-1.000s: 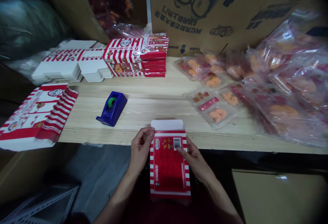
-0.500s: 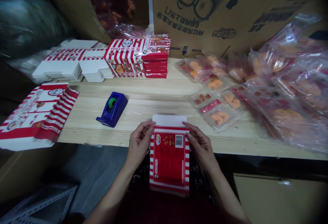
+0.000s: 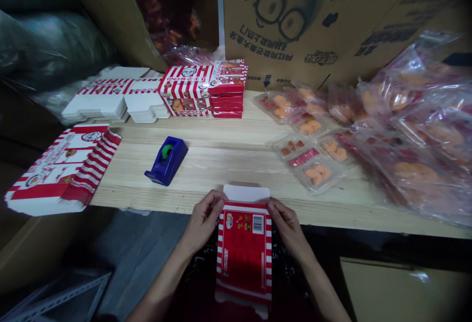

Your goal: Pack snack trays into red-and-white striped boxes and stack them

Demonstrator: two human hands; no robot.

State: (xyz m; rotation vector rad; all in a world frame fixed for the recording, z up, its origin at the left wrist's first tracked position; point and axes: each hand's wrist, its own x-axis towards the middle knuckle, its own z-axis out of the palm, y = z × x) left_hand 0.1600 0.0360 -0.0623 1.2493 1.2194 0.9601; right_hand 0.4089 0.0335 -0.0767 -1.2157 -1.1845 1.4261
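A red-and-white striped cardboard box with a barcode on its face is held in front of my body, at the table's front edge. Its white end flap stands out at the far end, over the wood. My left hand pinches the far left corner between thumb and fingers. At the far right corner my right hand grips the same box. A blue tape dispenser with a green core sits beyond my left hand. Beyond my right hand lies a clear tray of candies.
Flat striped cartons lie on the table's left. Stacked folded boxes and more white-edged cartons stand behind. Bagged candy trays are heaped at right. A large cardboard carton stands at the back.
The view has shifted, so most things on the table appear a little lower. The box and both hands also sit slightly lower in view, with both hands still gripping its far corners.
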